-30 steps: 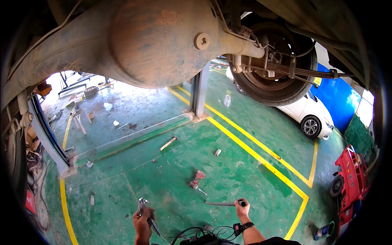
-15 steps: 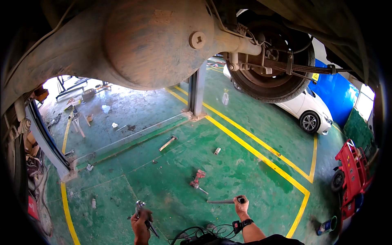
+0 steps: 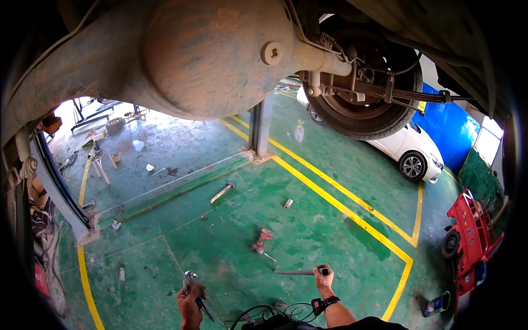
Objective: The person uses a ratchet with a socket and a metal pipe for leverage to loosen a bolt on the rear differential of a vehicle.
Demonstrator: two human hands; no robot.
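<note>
My left hand point(image 3: 190, 306) is closed around a ratchet wrench point(image 3: 190, 276), its round silver head pointing up and its dark handle slanting out below the fingers. In my right hand point(image 3: 324, 283) I grip a long grey metal pipe point(image 3: 297, 272); its hollow end shows at the fist and the rest reaches leftward. The two tools are apart. Overhead hangs a rusty axle housing point(image 3: 214, 60) with a round plug point(image 3: 271, 53) that has a square recess. Neither hand touches it.
On the green floor lie a red cordless power tool point(image 3: 263, 242), a hammer point(image 3: 222, 193) and a small cylinder point(image 3: 289, 204). A lift post point(image 3: 260, 126) stands ahead. A vehicle wheel point(image 3: 366, 118) hangs at upper right; a red cart point(image 3: 470, 231) and a bucket point(image 3: 438, 303) are at right.
The view has shifted slightly, so the floor things sit a little further left and the plug a little further right. Both hands keep their tools in nearly the same place.
</note>
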